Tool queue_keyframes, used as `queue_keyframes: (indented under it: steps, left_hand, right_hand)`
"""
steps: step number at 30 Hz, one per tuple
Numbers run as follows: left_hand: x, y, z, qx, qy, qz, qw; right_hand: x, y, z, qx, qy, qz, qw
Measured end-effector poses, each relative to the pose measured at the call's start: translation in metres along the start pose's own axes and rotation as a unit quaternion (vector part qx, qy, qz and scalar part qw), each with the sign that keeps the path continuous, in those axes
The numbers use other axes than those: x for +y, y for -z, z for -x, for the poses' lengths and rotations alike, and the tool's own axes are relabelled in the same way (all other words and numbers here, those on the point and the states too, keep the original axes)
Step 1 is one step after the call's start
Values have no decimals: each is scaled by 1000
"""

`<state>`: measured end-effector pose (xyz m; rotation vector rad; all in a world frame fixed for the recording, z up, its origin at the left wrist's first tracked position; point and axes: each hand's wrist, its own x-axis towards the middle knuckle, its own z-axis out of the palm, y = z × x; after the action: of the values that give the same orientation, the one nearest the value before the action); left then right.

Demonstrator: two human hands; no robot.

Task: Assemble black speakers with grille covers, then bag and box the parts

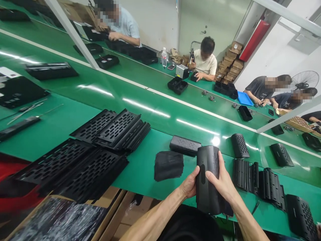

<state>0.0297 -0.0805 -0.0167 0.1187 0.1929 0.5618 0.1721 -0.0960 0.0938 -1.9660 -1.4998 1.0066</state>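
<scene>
Black casing looks pretty much together, left hand and right hand fingers wrapped around its sides; loose perforated panels sit stacked leftward, unfitted.

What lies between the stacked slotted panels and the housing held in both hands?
In the head view, a flat black piece lies on the green bench, with a slotted housing farther back, near the held housing.

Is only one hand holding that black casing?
No, the left hand and right hand both grip the black casing, one on each side.
</scene>
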Motion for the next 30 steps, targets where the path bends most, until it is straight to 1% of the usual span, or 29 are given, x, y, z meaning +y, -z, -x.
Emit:
queue_keyframes:
  steps: [2, 5, 6, 7, 8, 9, 11, 12, 13, 15, 16, 18, 20, 21, 22, 23, 24, 26, 27, 28, 30]
  left_hand:
    - [0, -2, -5, 12, -6, 4, 1000]
    - [2, -6, -13, 55, -42, 19, 997]
    - [4, -8, -15, 73, -65, 25, 995]
    - [8, -9, -17, 89, -94, 31, 991]
    - [11, -11, -19, 104, -124, 36, 986]
    - [15, -14, -21, 118, -156, 41, 980]
    - [23, -21, -25, 139, -205, 47, 968]
    - [26, -25, -28, 145, -220, 48, 963]
    - [28, -31, -30, 149, -233, 46, 960]
    - [29, -42, -35, 151, -250, 31, 956]
    - [30, -48, -36, 146, -256, 16, 956]
    - [38, -57, -36, 116, -262, -30, 958]
    - [59, -63, -30, 69, -276, -103, 953]
    - [74, -66, -25, 48, -292, -151, 943]
    - [91, -68, -20, 30, -314, -208, 926]
    - [108, -71, -14, 19, -341, -272, 900]
    - [125, -73, -9, 2, -341, -338, 877]
    - [153, -78, -1, -43, -290, -439, 850]
    - [163, -79, 2, -57, -266, -466, 842]
    - [169, -81, 3, -65, -251, -481, 838]
    - [173, -84, 5, -67, -250, -485, 835]
  right_hand:
    - [1, 6, -8, -10, 7, 8, 1000]
    - [2, 17, -14, -33, 37, 8, 999]
    - [2, 19, -11, -28, 53, 0, 998]
    - [4, 20, -4, -8, 70, -10, 997]
    - [7, 18, 5, 29, 87, -19, 996]
    - [11, 14, 15, 78, 104, -26, 991]
    - [20, -1, 34, 176, 130, -33, 975]
    - [23, -11, 40, 208, 137, -36, 968]
    - [25, -21, 42, 236, 141, -41, 961]
    - [25, -35, 36, 293, 146, -53, 944]
    - [22, -37, 31, 323, 155, -58, 932]
    - [16, -29, 22, 368, 186, -63, 909]
    - [11, -9, 20, 360, 206, -76, 907]
    - [11, 3, 22, 349, 208, -84, 910]
    - [12, 14, 24, 335, 204, -88, 916]
    - [14, 24, 26, 321, 199, -89, 922]
    - [17, 32, 28, 308, 197, -88, 927]
    - [21, 42, 27, 276, 201, -95, 935]
    - [23, 44, 26, 254, 203, -108, 940]
    - [23, 44, 24, 231, 204, -125, 943]
    - [21, 44, 19, 194, 206, -160, 946]
